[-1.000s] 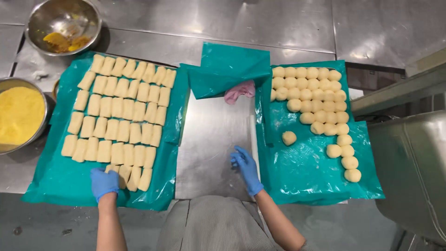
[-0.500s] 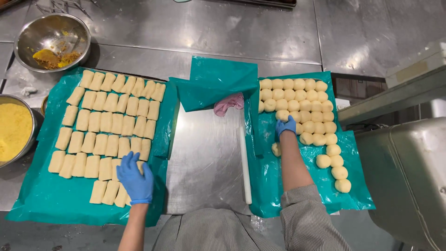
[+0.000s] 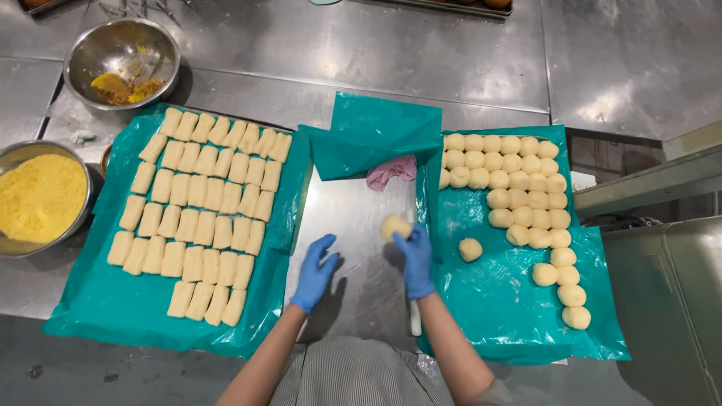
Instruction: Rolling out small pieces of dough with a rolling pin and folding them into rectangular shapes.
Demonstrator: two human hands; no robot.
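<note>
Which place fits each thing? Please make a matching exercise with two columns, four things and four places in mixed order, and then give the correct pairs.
Things
1. dough ball
2. log-shaped dough pieces
3. yellow crumbs
4. pink cloth

Places
A. in the metal bowl at the left edge
B. on the left teal sheet, in rows
C. at the fingertips of the right hand, above the steel table
D. under the folded teal sheet in the middle

Pairs: 1-C, 2-B, 3-A, 4-D. The left hand holds nothing.
</note>
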